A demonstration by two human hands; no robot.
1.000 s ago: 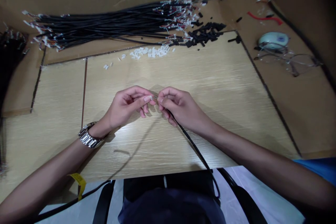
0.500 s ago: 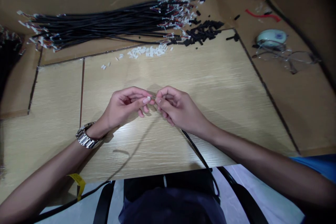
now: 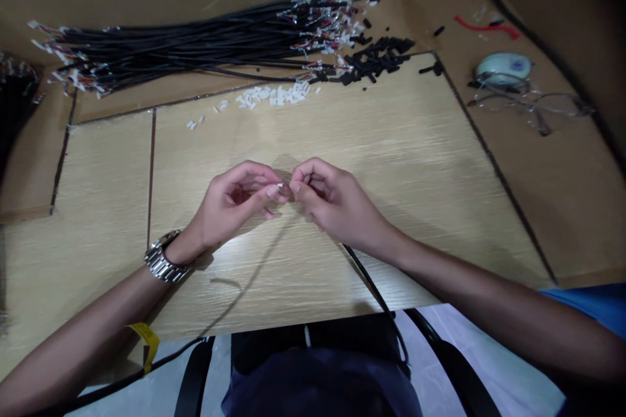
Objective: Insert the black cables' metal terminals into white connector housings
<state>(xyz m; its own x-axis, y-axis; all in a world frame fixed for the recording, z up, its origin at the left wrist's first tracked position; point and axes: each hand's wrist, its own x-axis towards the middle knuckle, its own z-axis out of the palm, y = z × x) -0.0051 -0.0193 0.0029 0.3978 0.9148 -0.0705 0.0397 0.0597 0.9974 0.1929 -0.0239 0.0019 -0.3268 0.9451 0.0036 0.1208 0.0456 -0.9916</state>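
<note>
Above the middle of the table, my left hand pinches a small white connector between thumb and index fingertip. My right hand is closed just beside it, thumb and forefinger pressed together at the end of a black cable. The cable runs from under the right palm down over the table's front edge. The wire ends between the two hands are too small and too covered by fingers to make out well. A metal watch is on my left wrist.
Behind my hands lie a pile of white connectors, black sleeve pieces and a bundle of black cables. At right are a pale computer mouse, eyeglasses and a red strip. A yellow tag hangs near my left forearm.
The white connector has turned and shifted slightly right in my left fingertips. Both hands otherwise stay nearly in place, and the whole view has moved a little.
</note>
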